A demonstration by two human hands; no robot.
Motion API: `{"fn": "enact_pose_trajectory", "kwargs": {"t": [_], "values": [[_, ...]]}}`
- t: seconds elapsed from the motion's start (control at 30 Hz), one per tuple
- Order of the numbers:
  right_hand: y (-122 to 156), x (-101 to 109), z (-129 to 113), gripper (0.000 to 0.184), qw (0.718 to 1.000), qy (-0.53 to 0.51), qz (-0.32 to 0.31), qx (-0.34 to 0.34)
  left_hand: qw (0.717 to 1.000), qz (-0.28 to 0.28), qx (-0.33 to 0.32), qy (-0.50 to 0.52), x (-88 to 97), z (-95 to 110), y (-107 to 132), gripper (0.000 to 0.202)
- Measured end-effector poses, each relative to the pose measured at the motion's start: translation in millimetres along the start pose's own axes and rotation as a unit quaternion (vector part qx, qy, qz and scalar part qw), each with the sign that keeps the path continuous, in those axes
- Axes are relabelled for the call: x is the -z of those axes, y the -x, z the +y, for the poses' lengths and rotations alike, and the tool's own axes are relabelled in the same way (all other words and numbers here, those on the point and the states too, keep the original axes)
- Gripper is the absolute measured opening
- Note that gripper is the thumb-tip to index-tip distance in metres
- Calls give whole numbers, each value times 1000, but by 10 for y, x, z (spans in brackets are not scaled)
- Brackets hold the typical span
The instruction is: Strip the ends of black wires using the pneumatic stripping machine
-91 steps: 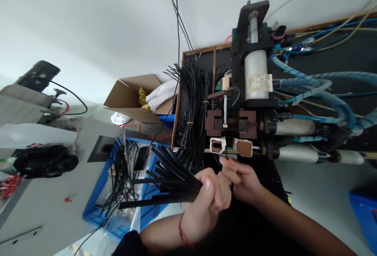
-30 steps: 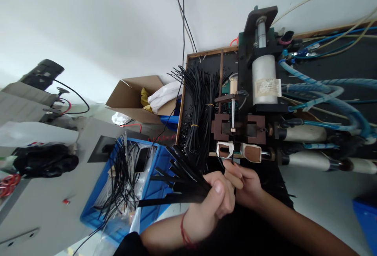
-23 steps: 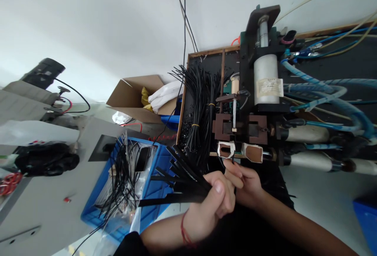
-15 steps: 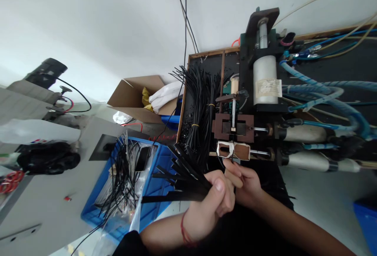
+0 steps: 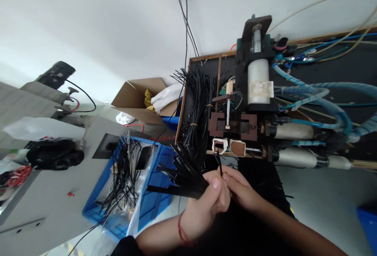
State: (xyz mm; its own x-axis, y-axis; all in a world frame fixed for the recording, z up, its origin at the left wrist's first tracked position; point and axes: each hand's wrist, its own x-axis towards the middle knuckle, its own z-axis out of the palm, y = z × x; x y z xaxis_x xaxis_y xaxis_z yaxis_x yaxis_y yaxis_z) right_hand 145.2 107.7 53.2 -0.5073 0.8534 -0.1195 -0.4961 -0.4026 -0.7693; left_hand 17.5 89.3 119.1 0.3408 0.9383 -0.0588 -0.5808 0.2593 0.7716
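At lower centre, your left hand point(image 5: 204, 205) clamps straight black strips point(image 5: 185, 171); your right hand point(image 5: 240, 189) pinches a thin black strand point(image 5: 219, 162). Lower left, a blue plastic bin point(image 5: 151, 209) holds tangled wires point(image 5: 126, 175).

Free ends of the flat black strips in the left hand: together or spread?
Spread: flat black strips fan apart beyond the left hand.

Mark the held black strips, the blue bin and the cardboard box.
Black strips point(image 5: 190, 181): head view, middle of the bundle.
Blue bin point(image 5: 157, 177): head view, right wall.
Cardboard box point(image 5: 143, 116): head view, front side.
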Motion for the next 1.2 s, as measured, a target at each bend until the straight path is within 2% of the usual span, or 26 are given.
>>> {"fn": "enact_pose_trajectory", "kwargs": {"t": [0.07, 0.1, 0.17, 0.23, 0.27, 0.33, 0.4, 0.43, 0.5, 0.57, 0.63, 0.7, 0.77, 0.83, 0.9, 1.03, 1.2], "values": [[-11, 53, -25, 42, 987, 146, -14, 69, 1000, 24, 13, 3, -8, 7, -1, 50], [-29, 85, -36, 39, 967, 233, -27, 103, 999, 34, 19, 3, -7, 8, 1, 50], [-87, 155, -40, 31, 902, 412, -52, 123, 999, 44, 25, -2, 1, 4, 11, 51], [-154, 226, -2, 25, 834, 545, -62, 63, 999, 43, 31, -8, 7, -8, 25, 52], [-182, 262, 34, 21, 808, 585, -57, 23, 998, 45, 39, -12, 6, -16, 33, 53], [-207, 332, 122, 16, 783, 620, -35, -28, 997, 51, 61, -22, -4, -39, 48, 54], [-174, 395, 202, 24, 777, 628, -7, -34, 994, 55, 87, -31, -20, -71, 60, 54], [-135, 419, 227, 27, 780, 626, 14, -14, 993, 54, 99, -34, -26, -89, 64, 55], [-26, 444, 224, 26, 799, 593, 66, 77, 990, 53, 123, -39, -35, -127, 69, 55], [96, 420, 138, 18, 830, 509, 120, 194, 987, 57, 143, -53, -35, -160, 70, 55], [199, 335, -24, 15, 864, 407, 148, 258, 982, 54, 165, -75, -32, -183, 69, 56], [267, 202, -221, 25, 896, 329, 138, 266, 974, 37, 194, -107, -34, -196, 69, 56], [308, 57, -396, 33, 915, 289, 97, 263, 966, 24, 216, -143, -46, -203, 72, 57], [335, -57, -504, 30, 925, 278, 68, 248, 959, 26, 224, -174, -67, -206, 76, 54], [359, -112, -535, 24, 934, 270, 66, 226, 953, 33, 228, -195, -90, -205, 78, 51], [390, -72, -476, 21, 951, 229, 66, 199, 950, 37, 235, -201, -123, -198, 73, 57], [389, 2, -472, 23, 966, 178, 47, 180, 966, 33, 207, -152, -105, -235, 100, 57]]}}
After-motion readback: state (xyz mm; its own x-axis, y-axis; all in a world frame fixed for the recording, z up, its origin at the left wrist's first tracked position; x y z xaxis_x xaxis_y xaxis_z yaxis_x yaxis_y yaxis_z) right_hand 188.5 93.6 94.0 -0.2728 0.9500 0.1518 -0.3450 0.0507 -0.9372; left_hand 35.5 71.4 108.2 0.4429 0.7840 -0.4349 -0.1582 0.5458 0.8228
